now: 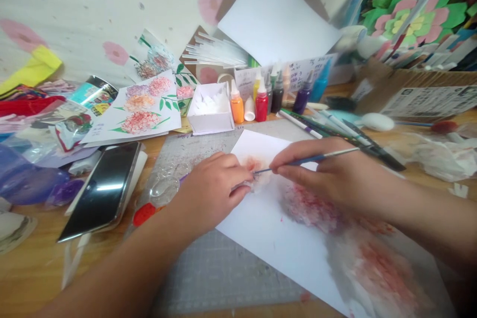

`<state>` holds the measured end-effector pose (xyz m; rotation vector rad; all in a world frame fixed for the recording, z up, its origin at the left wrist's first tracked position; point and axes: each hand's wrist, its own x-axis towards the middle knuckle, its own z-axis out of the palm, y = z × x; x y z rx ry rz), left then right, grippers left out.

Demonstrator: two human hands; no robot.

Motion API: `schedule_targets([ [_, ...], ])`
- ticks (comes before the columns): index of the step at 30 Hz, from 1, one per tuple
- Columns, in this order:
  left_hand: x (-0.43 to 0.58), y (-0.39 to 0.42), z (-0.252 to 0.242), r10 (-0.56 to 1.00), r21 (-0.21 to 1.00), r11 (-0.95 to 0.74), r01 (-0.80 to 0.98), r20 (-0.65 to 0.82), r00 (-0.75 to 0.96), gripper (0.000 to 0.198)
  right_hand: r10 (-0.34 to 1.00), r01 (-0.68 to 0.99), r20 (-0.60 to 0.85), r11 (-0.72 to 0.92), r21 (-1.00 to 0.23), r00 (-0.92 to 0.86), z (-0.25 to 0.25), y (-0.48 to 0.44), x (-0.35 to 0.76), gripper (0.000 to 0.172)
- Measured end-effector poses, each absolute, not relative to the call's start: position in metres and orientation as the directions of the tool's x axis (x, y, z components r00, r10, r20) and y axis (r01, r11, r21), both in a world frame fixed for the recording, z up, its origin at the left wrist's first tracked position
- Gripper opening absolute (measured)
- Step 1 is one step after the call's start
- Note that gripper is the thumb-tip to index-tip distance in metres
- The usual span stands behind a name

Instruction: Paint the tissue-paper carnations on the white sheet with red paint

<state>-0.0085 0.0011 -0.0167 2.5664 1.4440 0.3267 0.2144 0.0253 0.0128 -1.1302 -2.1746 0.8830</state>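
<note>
Paintbrush (316, 157) is pinched in fingers of right hand (316, 171), presumably for fine control, at flower (253, 164) near left edge of white sheet (253, 238), likely steadied by left hand (214, 184), whose grip can't be told.

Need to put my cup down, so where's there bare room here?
The grey mat looks bare between the left forearm and the painted paper; so does some wooden desk at lower left, below the phone. It's crowded beyond the paper, with squeeze bottles, and beyond the right hand, with pens.
</note>
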Motion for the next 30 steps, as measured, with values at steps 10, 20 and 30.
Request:
schedule_targets([
  [10, -0.0083, 0.0037, -0.0193, 0.882, 0.261, -0.465, 0.846, 0.056, 0.467, 0.021, 0.872, 0.513, 0.148, 0.404, -0.758, -0.468, 0.015, 0.0246, 0.2171, 0.015],
  [20, -0.0089, 0.004, -0.0198, 0.873, 0.266, -0.48, 0.836, 0.05, 0.485, 0.021, 0.883, 0.545, 0.114, 0.377, -0.749, -0.454, 0.0123, 0.0266, 0.2158, 0.017],
  [30, -0.0101, 0.005, -0.0176, 0.854, 0.277, -0.511, 0.814, 0.058, 0.516, 0.027, 0.902, 0.575, 0.109, 0.355, -0.737, -0.417, 0.0124, 0.0276, 0.2155, 0.016],
])
